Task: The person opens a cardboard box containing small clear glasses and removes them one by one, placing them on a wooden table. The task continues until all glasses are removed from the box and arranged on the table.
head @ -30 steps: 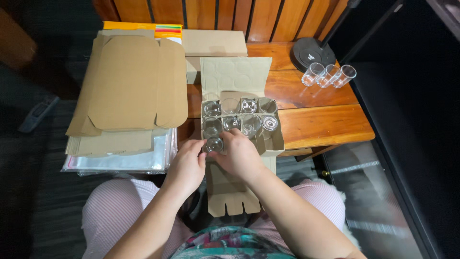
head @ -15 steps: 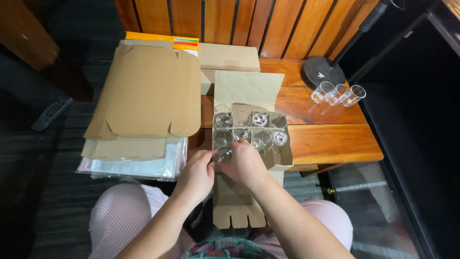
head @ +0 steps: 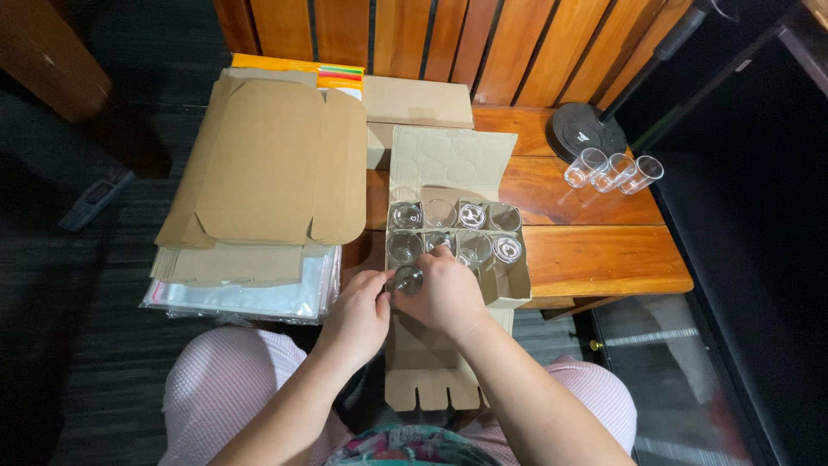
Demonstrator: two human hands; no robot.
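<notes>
An open cardboard box [head: 509, 289] with a divider grid stands at the near edge of a wooden table [head: 595, 250]. Several clear small glasses [head: 473, 216] sit in its cells. My left hand [head: 358, 315] and my right hand [head: 444, 293] meet at the box's near left corner, both gripping one small clear glass [head: 407, 279] over the front row. My right fingers reach over the divider. The box's front flap [head: 427, 380] hangs down toward my lap.
Three clear glasses [head: 612, 171] lie on the table at the right, by a black round stand base [head: 586, 129]. Flattened cardboard boxes [head: 267, 173] and a stack of clear plastic bags [head: 246, 298] lie at the left. A wooden slat wall runs behind.
The view has shifted slightly, so the box sits more central. Both hands stay at the box's near left corner around the glass, with little movement.
</notes>
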